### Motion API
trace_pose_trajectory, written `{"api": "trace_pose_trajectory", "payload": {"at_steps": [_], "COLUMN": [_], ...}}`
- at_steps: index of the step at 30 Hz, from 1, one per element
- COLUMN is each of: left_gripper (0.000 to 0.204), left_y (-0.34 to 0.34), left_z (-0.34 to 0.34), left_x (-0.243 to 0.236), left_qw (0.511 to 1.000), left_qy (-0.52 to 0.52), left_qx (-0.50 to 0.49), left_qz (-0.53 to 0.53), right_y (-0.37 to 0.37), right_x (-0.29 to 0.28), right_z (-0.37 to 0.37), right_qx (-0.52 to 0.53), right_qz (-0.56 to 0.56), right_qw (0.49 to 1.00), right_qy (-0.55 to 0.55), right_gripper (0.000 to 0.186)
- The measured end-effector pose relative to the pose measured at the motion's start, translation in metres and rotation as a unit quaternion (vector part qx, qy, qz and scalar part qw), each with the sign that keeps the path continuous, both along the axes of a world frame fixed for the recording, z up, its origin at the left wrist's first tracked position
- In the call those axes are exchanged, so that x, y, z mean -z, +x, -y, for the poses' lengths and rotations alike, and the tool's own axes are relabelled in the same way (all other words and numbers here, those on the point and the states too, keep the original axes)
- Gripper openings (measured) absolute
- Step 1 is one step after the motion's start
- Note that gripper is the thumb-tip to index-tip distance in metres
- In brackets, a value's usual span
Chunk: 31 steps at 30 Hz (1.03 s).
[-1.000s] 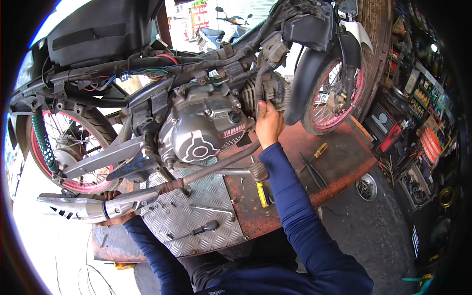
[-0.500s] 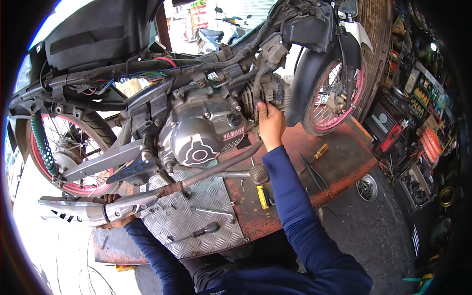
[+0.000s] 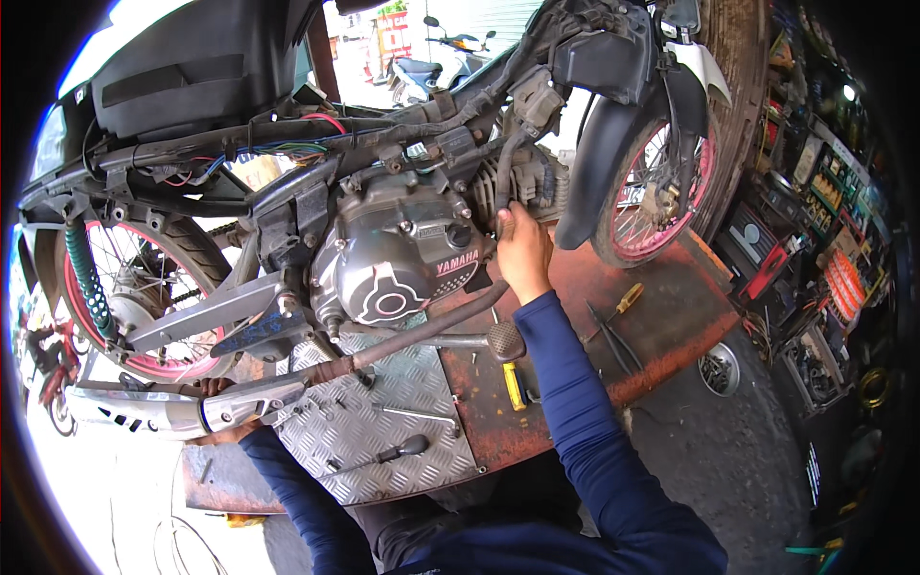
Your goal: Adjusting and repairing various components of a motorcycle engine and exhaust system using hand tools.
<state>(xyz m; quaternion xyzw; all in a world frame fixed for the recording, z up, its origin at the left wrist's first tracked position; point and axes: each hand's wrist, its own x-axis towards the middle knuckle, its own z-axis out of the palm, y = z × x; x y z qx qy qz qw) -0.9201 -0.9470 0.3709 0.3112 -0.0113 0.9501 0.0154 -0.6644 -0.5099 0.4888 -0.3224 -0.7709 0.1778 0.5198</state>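
Observation:
An exhaust with a silver-shielded muffler (image 3: 158, 410) and a long brown-grey header pipe (image 3: 422, 335) lies along the near side of a stripped motorcycle. Under the muffler, my left hand (image 3: 230, 429) is closed around it, its fingertips showing over the top edge. The front of the pipe bends up beside the finned cylinder (image 3: 498, 182), where my right hand (image 3: 523, 251) is wrapped round it, thumb upward. Just behind that hand is the dark engine cover (image 3: 402, 254). My right hand partly hides the pipe's upper end, so I cannot tell whether it meets the cylinder.
On the rusty red lift table (image 3: 661, 316) lie a yellow-handled screwdriver (image 3: 629, 299), black pliers (image 3: 613, 335) and another yellow-handled tool (image 3: 516, 385). A ratchet (image 3: 402, 448) and a wrench (image 3: 419, 413) rest on the tread plate (image 3: 383, 470). A metal bowl (image 3: 719, 369) sits at right.
My right hand has shifted very slightly down and left, still on the pipe. The muffler end has moved a little left. A red vehicle has come into view outside at the far left.

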Motion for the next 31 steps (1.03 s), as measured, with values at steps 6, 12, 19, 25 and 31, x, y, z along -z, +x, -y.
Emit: {"api": "trace_pose_trajectory", "payload": {"at_steps": [6,12,19,25,31], "left_gripper": [0.110,0.119,0.118,0.090,0.099], "left_y": [-0.004,-0.009,-0.007,-0.006,0.006], "left_z": [-0.001,0.001,-0.003,-0.008,-0.011], "left_x": [0.003,0.006,0.003,-0.007,-0.020], "left_qw": [1.000,0.999,0.997,0.996,0.991], "left_qy": [-0.009,-0.016,-0.003,0.056,0.085], "left_qx": [0.001,-0.009,0.010,0.043,0.041], "left_qz": [-0.025,-0.051,-0.070,-0.055,-0.095], "right_y": [-0.006,-0.010,-0.012,-0.016,0.019], "right_x": [0.009,0.011,0.009,-0.006,-0.008], "right_z": [-0.002,-0.006,-0.005,-0.028,-0.024], "right_qx": [0.044,0.062,0.068,0.045,-0.324], "right_qz": [-0.054,-0.053,-0.100,-0.122,-0.217], "right_qw": [0.997,0.997,0.993,0.986,0.880], "right_qy": [0.027,0.006,0.000,-0.103,-0.271], "right_gripper": [0.020,0.021,0.031,0.058,0.042]}}
